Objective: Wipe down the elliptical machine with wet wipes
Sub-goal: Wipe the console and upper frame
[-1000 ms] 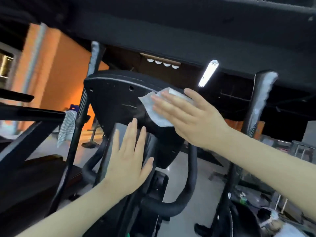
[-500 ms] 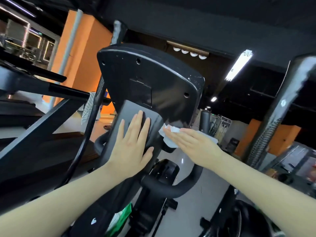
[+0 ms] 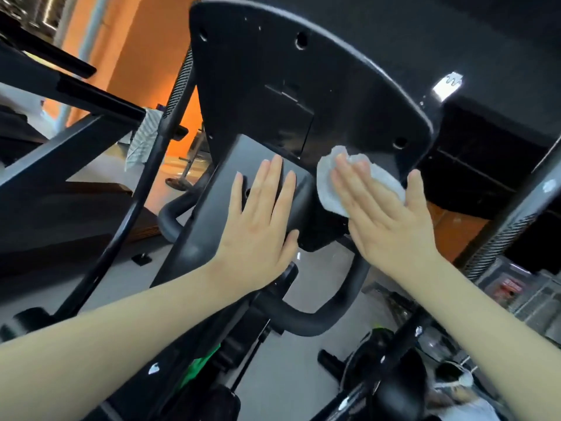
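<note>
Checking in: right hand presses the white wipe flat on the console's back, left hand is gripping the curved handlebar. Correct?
Not quite. The head view shows the left hand lying flat, fingers straight, on the grey column below the console, not gripping the curved handlebar lower down. The right hand does press the white wipe flat on the console's back.
</note>
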